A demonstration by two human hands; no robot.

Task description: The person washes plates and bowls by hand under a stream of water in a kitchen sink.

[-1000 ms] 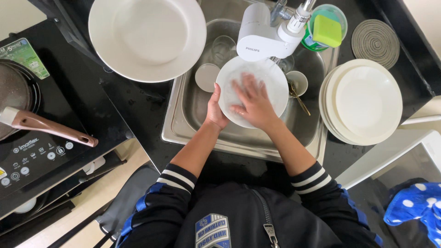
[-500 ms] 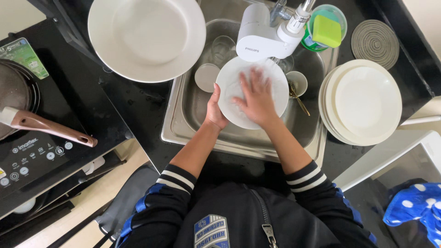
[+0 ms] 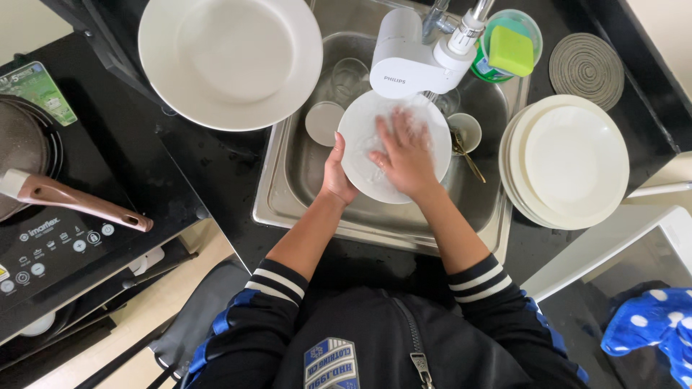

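Over the steel sink (image 3: 288, 194) I hold a white plate (image 3: 360, 137) under the tap's white filter head (image 3: 404, 61). My left hand (image 3: 336, 173) grips the plate's left rim. My right hand (image 3: 405, 155) lies flat on the plate's face, fingers spread, in running water. Down in the basin sit a glass (image 3: 351, 74), a small white bowl (image 3: 323, 122), a cup (image 3: 467, 130) and a gold-coloured utensil (image 3: 468, 157).
A large white plate (image 3: 229, 61) rests on the black counter left of the sink; a stack of white plates (image 3: 569, 162) stands to the right. Behind are a green sponge in a tub (image 3: 510, 47) and a round trivet (image 3: 585, 70). A pan (image 3: 29, 155) sits on the cooktop at left.
My right hand has slid up across the plate's face toward the tap. My left hand keeps its hold on the rim.
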